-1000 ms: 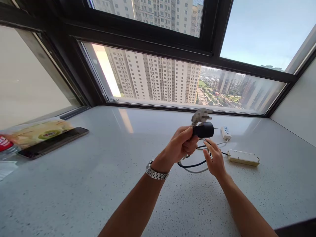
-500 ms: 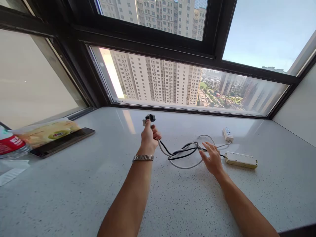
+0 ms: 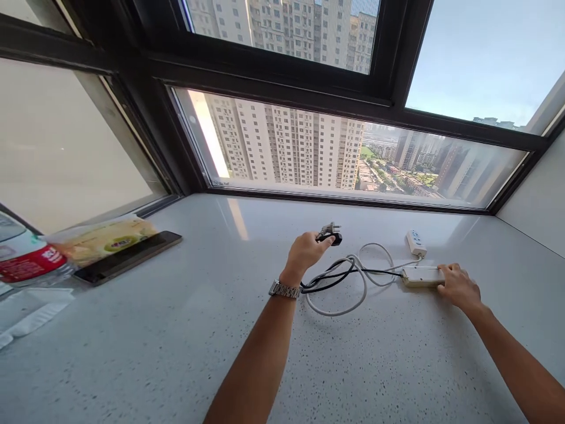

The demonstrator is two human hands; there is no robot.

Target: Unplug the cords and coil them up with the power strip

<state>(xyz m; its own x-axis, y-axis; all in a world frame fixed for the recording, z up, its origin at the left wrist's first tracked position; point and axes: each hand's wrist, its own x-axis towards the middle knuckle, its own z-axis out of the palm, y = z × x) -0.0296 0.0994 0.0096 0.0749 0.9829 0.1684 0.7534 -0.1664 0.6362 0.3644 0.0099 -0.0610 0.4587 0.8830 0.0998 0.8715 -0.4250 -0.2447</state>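
Since half a second ago the left hand [image 3: 304, 252] has swung the plugs [image 3: 329, 235] rightward and lower, while the right hand [image 3: 459, 287] has left the tangled cables [image 3: 344, 277] and gone out to the cream power strip [image 3: 421, 276]. The left fingers are curled shut round the grey and black plugs, which jut just past the fingertips, and the right fingers lie loosely bent over the strip's near end, touching it; a second white strip [image 3: 415, 242] lies just beyond. Red bottle label [image 3: 30, 264] writing is too blurred to read
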